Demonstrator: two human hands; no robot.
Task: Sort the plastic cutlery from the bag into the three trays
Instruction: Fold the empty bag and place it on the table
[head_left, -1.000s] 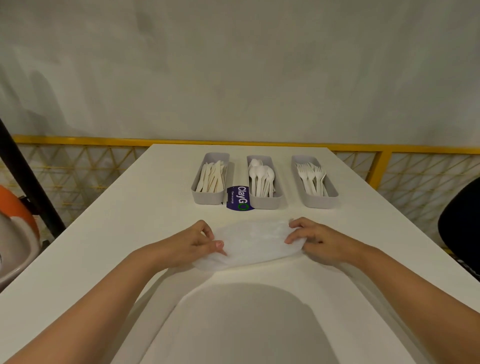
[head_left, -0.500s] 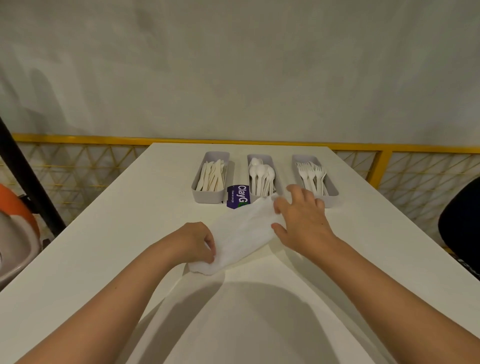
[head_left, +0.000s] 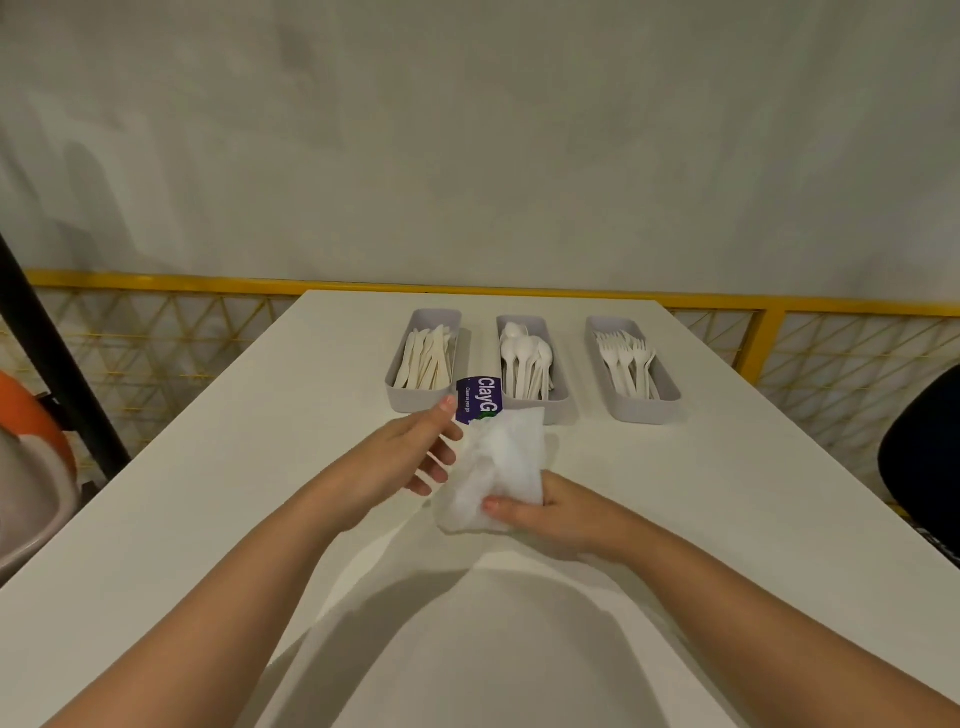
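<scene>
A crumpled white plastic bag (head_left: 493, 467) is lifted at the table's middle, and my right hand (head_left: 540, 512) grips its lower right part. My left hand (head_left: 415, 452) hovers just left of the bag with fingers spread, holding nothing. Behind them stand three grey trays in a row: the left tray (head_left: 397, 384) holds knives, the middle tray (head_left: 563, 402) holds spoons, the right tray (head_left: 670, 389) holds forks. What the bag contains is hidden.
A purple "ClayGo" card (head_left: 478, 397) lies between the left and middle trays. The white table (head_left: 234, 493) ends at a yellow railing (head_left: 753, 332) behind. An orange and grey seat (head_left: 26, 467) is at left, a dark chair (head_left: 924, 452) at right.
The bag was flat under both hands; my right hand swept over and now grips it bunched up. My left hand let go and opened beside it.
</scene>
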